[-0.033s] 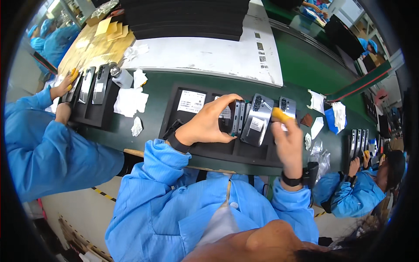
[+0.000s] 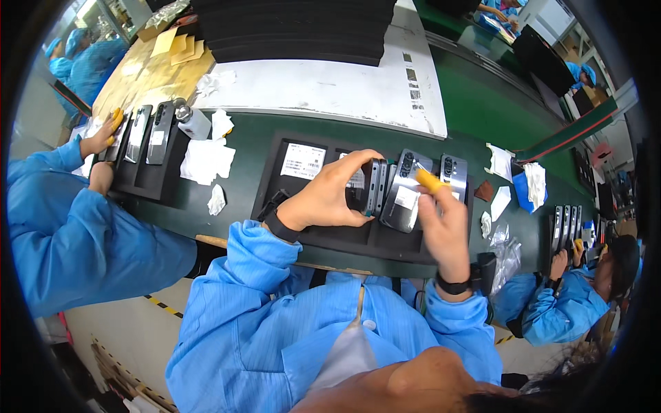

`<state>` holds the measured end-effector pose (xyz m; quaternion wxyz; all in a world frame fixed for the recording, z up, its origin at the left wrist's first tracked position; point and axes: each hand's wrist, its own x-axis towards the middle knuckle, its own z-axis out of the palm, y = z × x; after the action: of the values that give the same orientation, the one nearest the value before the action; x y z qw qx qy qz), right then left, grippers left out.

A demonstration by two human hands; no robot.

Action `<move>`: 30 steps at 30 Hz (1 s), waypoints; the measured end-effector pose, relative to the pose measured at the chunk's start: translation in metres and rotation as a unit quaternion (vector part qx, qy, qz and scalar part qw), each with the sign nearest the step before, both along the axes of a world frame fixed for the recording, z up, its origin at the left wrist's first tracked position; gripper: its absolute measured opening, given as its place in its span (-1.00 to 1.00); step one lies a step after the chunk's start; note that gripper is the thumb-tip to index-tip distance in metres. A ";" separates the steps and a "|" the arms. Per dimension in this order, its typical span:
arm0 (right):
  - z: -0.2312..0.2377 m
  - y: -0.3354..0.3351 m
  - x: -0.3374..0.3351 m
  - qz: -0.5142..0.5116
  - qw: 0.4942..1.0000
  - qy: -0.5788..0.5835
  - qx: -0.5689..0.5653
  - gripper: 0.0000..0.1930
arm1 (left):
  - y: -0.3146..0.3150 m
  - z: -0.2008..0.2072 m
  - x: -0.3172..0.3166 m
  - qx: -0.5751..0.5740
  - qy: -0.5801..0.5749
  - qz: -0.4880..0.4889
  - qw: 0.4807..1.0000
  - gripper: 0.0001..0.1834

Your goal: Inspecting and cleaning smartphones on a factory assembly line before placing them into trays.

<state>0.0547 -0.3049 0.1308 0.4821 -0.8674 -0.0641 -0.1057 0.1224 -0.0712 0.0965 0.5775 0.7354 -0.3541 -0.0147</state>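
Note:
My left hand (image 2: 334,196) grips a dark phone (image 2: 375,186), holding it on its edge above the black foam tray (image 2: 275,172). My right hand (image 2: 441,220) is raised just right of it. Its yellow-capped fingertip (image 2: 430,180) touches a grey phone (image 2: 403,196) that leans in the tray with its camera end up. A second grey phone (image 2: 454,168) stands in the slot further right. At the tray's left end lies a phone with a white label (image 2: 303,160). Both my sleeves are blue, and each wrist carries a black band.
A person in blue at the left handles phones in another black tray (image 2: 148,134), beside white cloths (image 2: 205,160) and a small bottle (image 2: 193,120). At the right another person (image 2: 571,303) works by upright phones (image 2: 566,224). Stacked black trays (image 2: 296,27) and a green belt (image 2: 496,103) lie beyond.

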 end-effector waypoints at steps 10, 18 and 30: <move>0.002 0.065 0.012 0.072 0.997 0.036 0.006 -0.53 | 0.009 -0.006 0.003 0.002 -0.011 0.002 1.000 0.02; -0.009 0.056 0.005 0.130 0.984 0.057 0.106 -0.43 | 0.010 -0.008 0.002 -0.012 0.002 -0.003 1.000 0.01; -0.005 0.056 -0.001 0.117 0.974 0.104 0.162 -0.52 | 0.011 -0.004 -0.004 -0.011 0.023 -0.028 0.999 -0.01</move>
<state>0.0534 -0.2491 0.1259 0.6291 -0.7706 -0.0963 0.0335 0.1187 -0.0599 0.0928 0.5931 0.7183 -0.3610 -0.0442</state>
